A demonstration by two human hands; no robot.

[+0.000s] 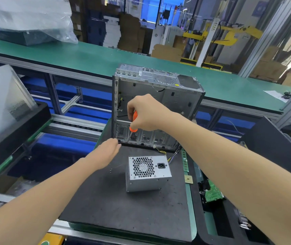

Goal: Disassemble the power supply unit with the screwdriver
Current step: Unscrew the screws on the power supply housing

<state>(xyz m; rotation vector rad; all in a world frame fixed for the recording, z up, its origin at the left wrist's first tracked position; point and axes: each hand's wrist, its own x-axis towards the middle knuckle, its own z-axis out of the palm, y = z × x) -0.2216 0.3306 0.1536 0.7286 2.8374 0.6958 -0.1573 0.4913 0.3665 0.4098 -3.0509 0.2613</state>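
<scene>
A silver power supply unit (147, 173) stands on the dark foam mat (123, 206), its vented face with the power socket towards me and its wires trailing behind. Behind it an open, emptied metal computer case (158, 96) stands upright. My right hand (145, 113) grips an orange-handled screwdriver (134, 121), tip pointing down into the case's lower part. With fingers straight, my left hand (108, 150) reaches to the case's lower left corner.
Two small screws (111, 170) lie on the mat left of the unit. Green circuit boards (211, 191) and a memory stick (185, 160) sit in a tray on the right. A green conveyor (88, 55) runs behind the case, with a plastic-wrapped box (26, 23) on it.
</scene>
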